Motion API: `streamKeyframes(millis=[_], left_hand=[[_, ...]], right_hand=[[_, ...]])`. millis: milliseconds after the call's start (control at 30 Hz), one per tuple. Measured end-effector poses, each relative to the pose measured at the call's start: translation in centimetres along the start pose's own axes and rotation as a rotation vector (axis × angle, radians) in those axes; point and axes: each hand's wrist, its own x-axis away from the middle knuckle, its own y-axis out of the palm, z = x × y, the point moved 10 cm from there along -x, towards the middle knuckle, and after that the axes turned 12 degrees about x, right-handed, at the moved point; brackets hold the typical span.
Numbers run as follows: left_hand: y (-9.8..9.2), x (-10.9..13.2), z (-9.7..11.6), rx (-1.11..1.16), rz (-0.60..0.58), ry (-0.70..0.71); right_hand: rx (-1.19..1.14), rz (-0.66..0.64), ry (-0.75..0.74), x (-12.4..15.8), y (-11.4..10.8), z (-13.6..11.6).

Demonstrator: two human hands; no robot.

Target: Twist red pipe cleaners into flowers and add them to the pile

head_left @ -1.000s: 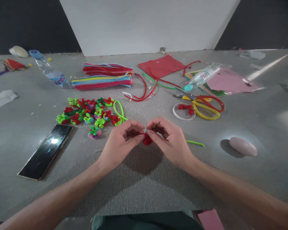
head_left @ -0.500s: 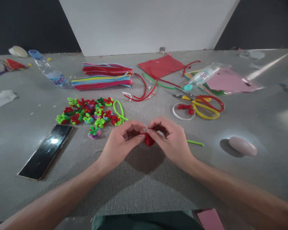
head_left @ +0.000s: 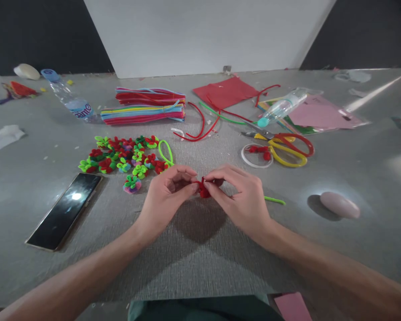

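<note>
Between my two hands, just above the table, is a small red fuzzy pipe cleaner [head_left: 204, 191] bent into loops. My left hand [head_left: 169, 194] pinches its left side between thumb and forefinger. From the right, my right hand [head_left: 239, 196] grips it the same way, fingertips on its upper part. My fingers cover some of its shape. A light green pipe cleaner [head_left: 274, 200] pokes out beyond my right hand. To the left of my left hand lies a cluster of red and green pipe cleaner flowers [head_left: 120, 156], with one flower [head_left: 132, 183] slightly apart.
A phone [head_left: 65, 209] lies at left. Behind are pipe cleaner bundles [head_left: 143, 111], a water bottle [head_left: 71, 100], red felt [head_left: 225, 92] and loose red stems [head_left: 200, 133]. Rightward are scissors [head_left: 289, 154], a white ring [head_left: 245, 161], a second bottle [head_left: 284, 107] and an oval pinkish object [head_left: 340, 205].
My hands have drawn slightly apart at the fingertips, and more of the red piece shows between them. Its upper part now stands up against my right fingers.
</note>
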Motion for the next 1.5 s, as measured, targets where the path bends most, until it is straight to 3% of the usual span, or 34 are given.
streamKeyframes(millis=[400, 600, 933, 1200, 1500], left_hand=[[-0.3, -0.1, -0.2, 0.002, -0.011, 0.009], [-0.1, -0.1, 0.2, -0.049, -0.023, 0.027], [0.6, 0.1, 1.6, -0.365, -0.111, 0.174], [1.1, 0.9, 3.1, -0.62, -0.096, 0.332], [1.6, 1.2, 3.7, -0.676, -0.099, 0.391]], right_hand=[[0.124, 0.035, -0.11, 0.4, -0.3, -1.0], [0.094, -0.022, -0.114, 0.1, 0.2, -0.9], [-0.025, -0.207, 0.043, 0.2, 2.0, 0.9], [-0.15, -0.305, 0.213, 0.3, 3.3, 2.6], [-0.287, -0.371, 0.238, 0.4, 4.0, 2.7]])
